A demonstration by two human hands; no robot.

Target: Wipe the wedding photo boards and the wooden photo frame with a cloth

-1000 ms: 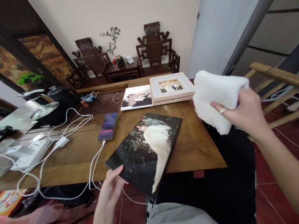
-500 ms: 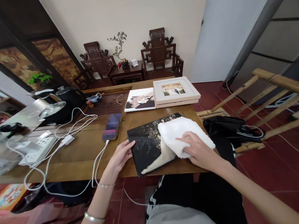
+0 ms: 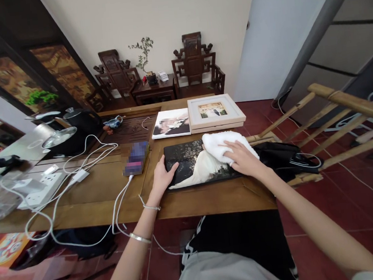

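A dark photo panel [image 3: 182, 151], printed with a figure in a long white dress, lies on the wooden table in front of me. At its left edge my left hand [image 3: 164, 174] grips it, thumb on top, the other fingers partly hidden at the side. A fluffy white cloth [image 3: 216, 143] covers the panel's upper right part. My right hand [image 3: 245, 157] presses this cloth onto the surface, its fingers on and partly in the folds. The panel's right end is hidden beneath cloth and hand.
Behind the panel are a white-edged photo print [image 3: 170, 123] and a framed photo on a box [image 3: 216, 110]. To the left lie a charging phone [image 3: 136, 159], loose white cables and a power strip [image 3: 42, 189]. A bamboo chair [image 3: 334, 130] with a black bag [image 3: 279, 159] stands right.
The panel has moved away from the table's front edge and now lies more level. My left hand has moved forward with it. The cloth and right hand have shifted slightly forward.
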